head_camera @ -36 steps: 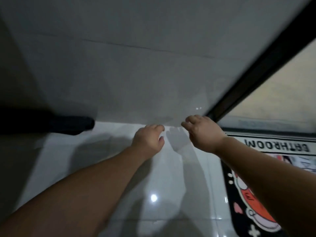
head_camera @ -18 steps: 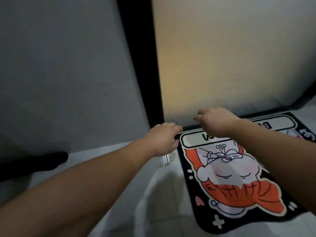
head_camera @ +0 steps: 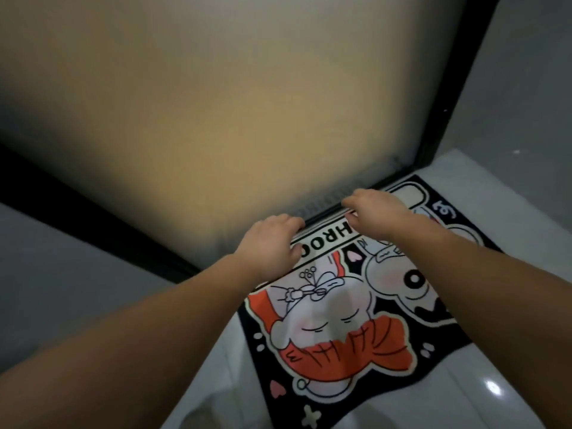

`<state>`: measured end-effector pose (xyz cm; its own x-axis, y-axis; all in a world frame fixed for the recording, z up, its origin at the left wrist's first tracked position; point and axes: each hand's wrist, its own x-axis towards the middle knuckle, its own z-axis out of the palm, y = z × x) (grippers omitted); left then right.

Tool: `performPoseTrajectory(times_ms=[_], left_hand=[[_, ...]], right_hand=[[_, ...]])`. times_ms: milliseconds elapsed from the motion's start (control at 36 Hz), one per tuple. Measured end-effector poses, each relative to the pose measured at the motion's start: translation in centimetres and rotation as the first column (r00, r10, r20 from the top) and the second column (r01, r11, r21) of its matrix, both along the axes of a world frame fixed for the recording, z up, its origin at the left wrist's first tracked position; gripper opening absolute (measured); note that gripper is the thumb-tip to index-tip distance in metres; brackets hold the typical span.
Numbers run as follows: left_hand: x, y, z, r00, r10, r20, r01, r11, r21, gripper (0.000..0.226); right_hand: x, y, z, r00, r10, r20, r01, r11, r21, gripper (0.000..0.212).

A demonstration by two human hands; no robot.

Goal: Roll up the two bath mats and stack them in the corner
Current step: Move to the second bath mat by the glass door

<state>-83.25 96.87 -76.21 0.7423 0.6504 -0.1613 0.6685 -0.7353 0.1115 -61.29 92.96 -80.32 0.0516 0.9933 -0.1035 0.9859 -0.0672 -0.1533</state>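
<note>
I am at the first step: getting hold of the far edge of a bath mat [head_camera: 356, 332] so I can start to roll it. The mat lies flat on the white tile floor [head_camera: 483, 394], with its far edge right up against the dark bottom rail [head_camera: 399, 178] of a frosted glass door [head_camera: 216, 119]. It is black, with a cartoon girl with orange hair and a white strip of big letters near the door.

My left hand [head_camera: 267, 247] rests on the far edge over the letters, fingers curled down. My right hand [head_camera: 377, 209] is on the same edge, further to the right. My fingertips are tucked out of sight, so I cannot tell if either hand has pinched the mat yet or is only pressing on it.

I think the next move is to lift that edge off the floor, fold it toward me, and roll it evenly with both hands. I only see one mat here. The other mat and the corner are not in view.
</note>
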Motion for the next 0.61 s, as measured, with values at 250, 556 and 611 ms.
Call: performPoseTrajectory(times_ms=[250,556,611], left_hand=[[7.5,2.1,-5.7,0.948,-0.311,0.066,0.311,0.950,0.006,0.057],[13.8,-0.8,-7.4,0.891,-0.430,0.146,0.448,0.885,-0.127,0.072],[13.8,-1.7,-7.8,0.883,-0.449,0.138,0.466,0.874,-0.138,0.072]], right_hand=[[6.8,-8.1,1.6,0.942,-0.316,0.112,0.326,0.940,-0.095,0.050],[8.3,-20.0,2.2,0.714,-0.668,0.211,0.693,0.627,-0.356,0.066],[8.4,-20.0,1.6,0.707,-0.674,0.213,0.698,0.617,-0.364,0.065]])
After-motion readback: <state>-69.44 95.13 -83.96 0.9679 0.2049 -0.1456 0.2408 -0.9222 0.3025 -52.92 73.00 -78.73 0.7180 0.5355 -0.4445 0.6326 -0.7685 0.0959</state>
